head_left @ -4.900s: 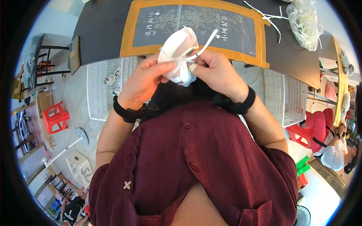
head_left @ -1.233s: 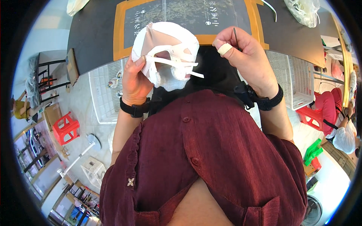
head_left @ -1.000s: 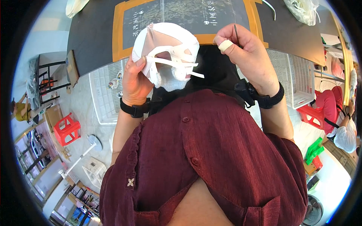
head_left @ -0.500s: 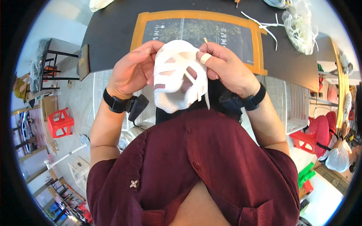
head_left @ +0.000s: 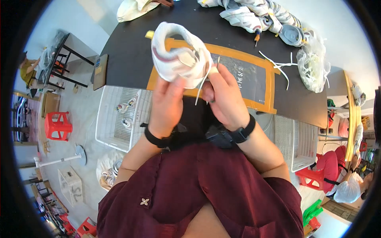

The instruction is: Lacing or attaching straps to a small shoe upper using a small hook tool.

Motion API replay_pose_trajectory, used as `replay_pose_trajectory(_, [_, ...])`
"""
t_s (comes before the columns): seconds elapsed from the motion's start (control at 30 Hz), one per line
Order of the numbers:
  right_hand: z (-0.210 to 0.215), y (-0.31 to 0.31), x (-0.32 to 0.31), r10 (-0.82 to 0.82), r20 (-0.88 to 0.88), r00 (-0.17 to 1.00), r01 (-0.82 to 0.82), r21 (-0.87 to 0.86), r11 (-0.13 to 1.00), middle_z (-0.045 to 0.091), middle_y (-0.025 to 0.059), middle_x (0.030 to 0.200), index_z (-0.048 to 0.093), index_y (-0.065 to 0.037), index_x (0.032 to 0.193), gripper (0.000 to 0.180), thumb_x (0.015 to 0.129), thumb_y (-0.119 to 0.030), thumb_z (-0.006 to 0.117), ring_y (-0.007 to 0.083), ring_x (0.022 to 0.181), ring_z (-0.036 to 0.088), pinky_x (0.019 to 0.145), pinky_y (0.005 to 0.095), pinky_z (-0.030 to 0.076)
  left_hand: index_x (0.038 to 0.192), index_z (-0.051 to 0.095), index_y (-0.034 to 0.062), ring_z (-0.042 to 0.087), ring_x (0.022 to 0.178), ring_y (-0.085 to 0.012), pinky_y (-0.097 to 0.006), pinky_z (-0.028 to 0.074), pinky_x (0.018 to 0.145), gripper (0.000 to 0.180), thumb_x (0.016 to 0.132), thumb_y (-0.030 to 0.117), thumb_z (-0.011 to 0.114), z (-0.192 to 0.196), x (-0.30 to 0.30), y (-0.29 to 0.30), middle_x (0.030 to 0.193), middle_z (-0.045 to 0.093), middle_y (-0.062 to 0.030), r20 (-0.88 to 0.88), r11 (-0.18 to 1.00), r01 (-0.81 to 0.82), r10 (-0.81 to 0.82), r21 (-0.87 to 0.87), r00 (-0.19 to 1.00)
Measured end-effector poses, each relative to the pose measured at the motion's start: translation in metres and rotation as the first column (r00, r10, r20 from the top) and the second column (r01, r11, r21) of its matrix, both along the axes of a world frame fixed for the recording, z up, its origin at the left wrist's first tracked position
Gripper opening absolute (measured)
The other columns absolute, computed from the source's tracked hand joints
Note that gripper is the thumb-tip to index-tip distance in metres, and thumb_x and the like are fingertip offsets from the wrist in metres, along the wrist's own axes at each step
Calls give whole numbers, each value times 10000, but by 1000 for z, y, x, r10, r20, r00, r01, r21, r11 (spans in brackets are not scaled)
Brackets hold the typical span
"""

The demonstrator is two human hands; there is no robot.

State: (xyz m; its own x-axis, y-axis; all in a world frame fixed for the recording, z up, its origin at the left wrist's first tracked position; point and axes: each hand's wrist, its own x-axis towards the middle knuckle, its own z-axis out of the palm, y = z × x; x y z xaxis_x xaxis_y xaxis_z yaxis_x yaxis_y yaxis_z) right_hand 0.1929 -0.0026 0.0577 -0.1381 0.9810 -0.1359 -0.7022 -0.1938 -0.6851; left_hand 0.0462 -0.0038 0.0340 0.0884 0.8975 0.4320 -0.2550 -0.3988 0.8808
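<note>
A white sneaker upper [head_left: 180, 69] with mauve trim is held up above the near table edge, its collar opening facing up and away. My left hand [head_left: 167, 105] grips it from below, fingers curled on its near side. At the upper's right edge is my right hand [head_left: 226, 95], closed, with tape round the thumb. A thin, needle-like metal tool [head_left: 218, 61] pokes up from between its fingers. From the upper's right side a white shoelace [head_left: 201, 87] hangs down. What the right fingertips grip besides the tool is partly hidden.
On the black table [head_left: 127, 47] lies a dark sheet framed with orange tape [head_left: 268, 83]. Sneaker uppers [head_left: 242, 18] are heaped at the far right, near loose laces [head_left: 278, 64] and a plastic bag of laces [head_left: 313, 71]. White baskets [head_left: 115, 137] stand below. Another person's hand [head_left: 164, 2] shows at the far edge.
The upper has moved away from my body and turned, so its collar now shows instead of the strapped front. My left hand has shifted from its side to underneath. The view has shifted too.
</note>
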Motion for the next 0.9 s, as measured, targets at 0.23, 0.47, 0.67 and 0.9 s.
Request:
replay_pose_trajectory(0.23, [14,-10,58,-428,797,426,-248,558,792,533,34,879,649,-101,1105,287,830,-132,727,133,771,534,653,252,449,1438,336,19,486,1275,-234,-417,394,1072,517,1009,292,432,-10,-27,9,1387,488,-111,699,753,571,-214,-327,682])
replay_pose_trajectory(0.47, [-10,-4,64,-402,788,466,-492,609,623,578,42,983,645,-89,1014,159,871,-141,690,173,861,604,751,277,483,1440,332,22,506,1242,-217,-387,413,1037,550,1002,330,458,-6,-9,-4,1386,478,-101,689,610,699,-322,-373,649])
replay_pose_trajectory(0.67, [7,-8,66,104,389,915,-245,331,911,658,-2,925,607,-29,1018,143,952,-155,621,65,848,582,774,230,476,1269,539,49,596,1081,-147,-324,500,905,372,904,24,611,-7,-1,-4,1171,622,-45,411,672,509,-318,-538,854])
replay_pose_trajectory(0.9, [2,3,72,-198,604,772,-94,416,905,655,12,898,646,-10,988,128,915,-115,648,76,835,581,759,232,465,1274,512,8,604,1092,-180,-357,516,904,385,894,-9,575,-21,21,37,1210,606,-87,309,818,419,-311,-394,899])
